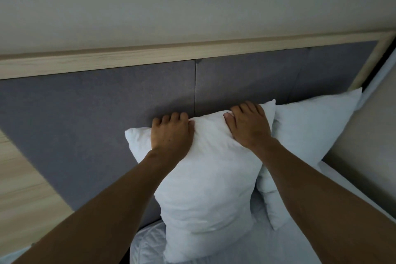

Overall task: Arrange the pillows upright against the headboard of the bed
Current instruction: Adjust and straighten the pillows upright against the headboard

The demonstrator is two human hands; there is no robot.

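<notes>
Nearest, both bare forearms reach up from the bottom edge toward the headboard (107, 96), the left one coming in from the left, the right one from the right, both nearly straight. Between them the pillow (205, 178) stands on end on the bed (147, 246), its back against the headboard's grey padding. It looks light and very soft: the cloth dimples under the fingers, so it will likely sag or fold unless taken by the top edge or corners. At that top edge the left hand (171, 133) is clenched over the rim, fingers curled behind it toward the headboard. The right hand (249, 124) grips the same rim near the other corner, thumb in front. Just right of this pillow a second pillow (310, 130) leans upright on the headboard, touching the first.
</notes>
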